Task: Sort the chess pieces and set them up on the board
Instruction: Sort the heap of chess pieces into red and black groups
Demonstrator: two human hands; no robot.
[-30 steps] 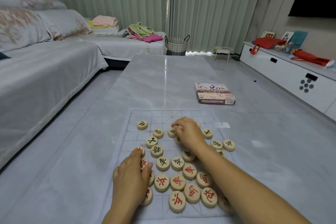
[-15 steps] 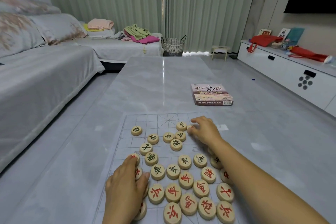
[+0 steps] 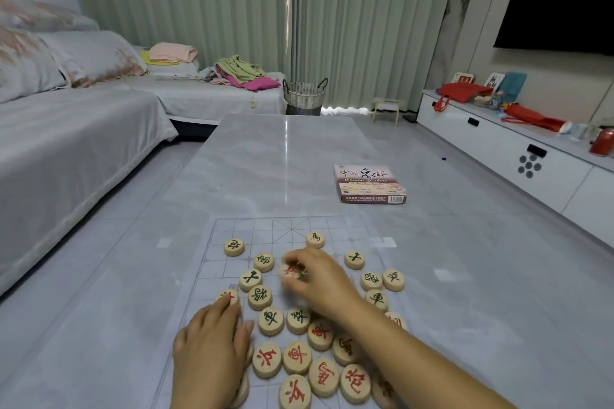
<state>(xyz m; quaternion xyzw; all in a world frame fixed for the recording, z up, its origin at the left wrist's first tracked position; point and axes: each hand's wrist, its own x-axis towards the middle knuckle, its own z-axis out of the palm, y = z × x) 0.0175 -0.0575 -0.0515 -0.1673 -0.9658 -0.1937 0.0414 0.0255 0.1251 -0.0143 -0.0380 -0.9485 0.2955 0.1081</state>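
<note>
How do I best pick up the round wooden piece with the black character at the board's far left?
Pinch the black-marked round wooden piece by its rim from above: a low disc lying flat and standing alone, its edge free all round.

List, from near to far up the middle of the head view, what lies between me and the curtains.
Left hand → right hand pinching a red-lettered piece → farthest black-lettered piece → chess box → wicker basket → curtains.
</note>
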